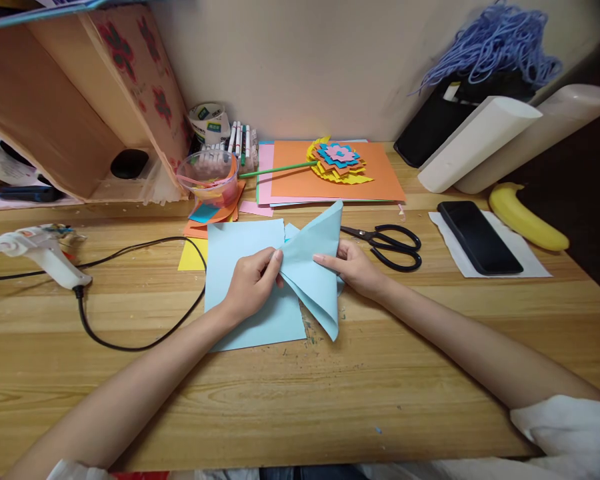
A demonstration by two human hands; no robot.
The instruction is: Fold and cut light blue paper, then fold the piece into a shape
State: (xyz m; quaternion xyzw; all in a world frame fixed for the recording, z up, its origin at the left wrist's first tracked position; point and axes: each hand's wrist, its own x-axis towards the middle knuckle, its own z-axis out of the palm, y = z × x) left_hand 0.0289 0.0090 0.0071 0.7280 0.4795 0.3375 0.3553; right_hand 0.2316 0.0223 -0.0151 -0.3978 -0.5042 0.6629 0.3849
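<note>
Between my two hands is a folded light blue paper (316, 257), its layers fanning apart toward the lower right. My left hand (254, 283) pinches its narrow left corner with thumb and fingers. On the right side, my right hand (353, 267) grips it, thumb on top and fingers behind. A larger flat light blue sheet (240, 243) lies on the table under my left hand. Black-handled scissors (393, 245) rest just beyond my right hand, their blade tips hidden behind the folded paper.
A white glue gun (45, 250) with a looping black cable lies left. Behind stand a plastic cup (210, 180), markers (240, 141) and a layered paper flower (341, 160) on colored sheets. A phone (480, 237), a banana (527, 217) and white rolls (480, 143) occupy the right.
</note>
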